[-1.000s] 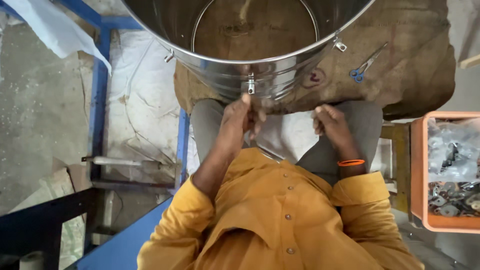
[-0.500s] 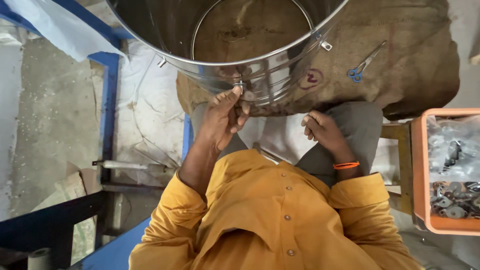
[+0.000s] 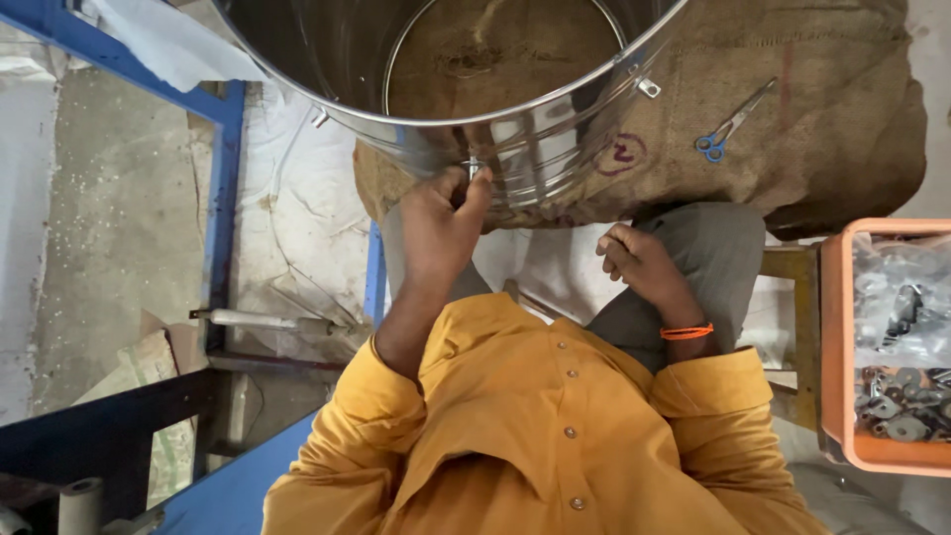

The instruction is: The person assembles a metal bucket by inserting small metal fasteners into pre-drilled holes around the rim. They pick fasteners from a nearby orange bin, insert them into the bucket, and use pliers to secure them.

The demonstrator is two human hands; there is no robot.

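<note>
A large shiny steel drum (image 3: 570, 149) stands on a burlap sack (image 3: 822, 178) in front of me. Its mouth is open and a ring lies inside. A small metal clasp (image 3: 474, 166) sits on the drum's near wall, and my left hand (image 3: 436, 223) is raised to it, with thumb and fingers pinched around it. Two similar clasps show further along the rim. My right hand (image 3: 639, 260), with an orange band at the wrist, rests loosely curled over my grey-trousered knee, apart from the drum. Nothing is visible in it.
Blue-handled scissors (image 3: 728, 129) lie on the sack to the right of the drum. An orange crate (image 3: 837, 396) at the right edge holds plastic bags and several small metal parts. A blue metal frame (image 3: 223, 198) runs down the left, over a concrete floor.
My left hand stays at the drum's clasp as the drum shifts left in view. My right hand has dropped from the drum's wall to my knee.
</note>
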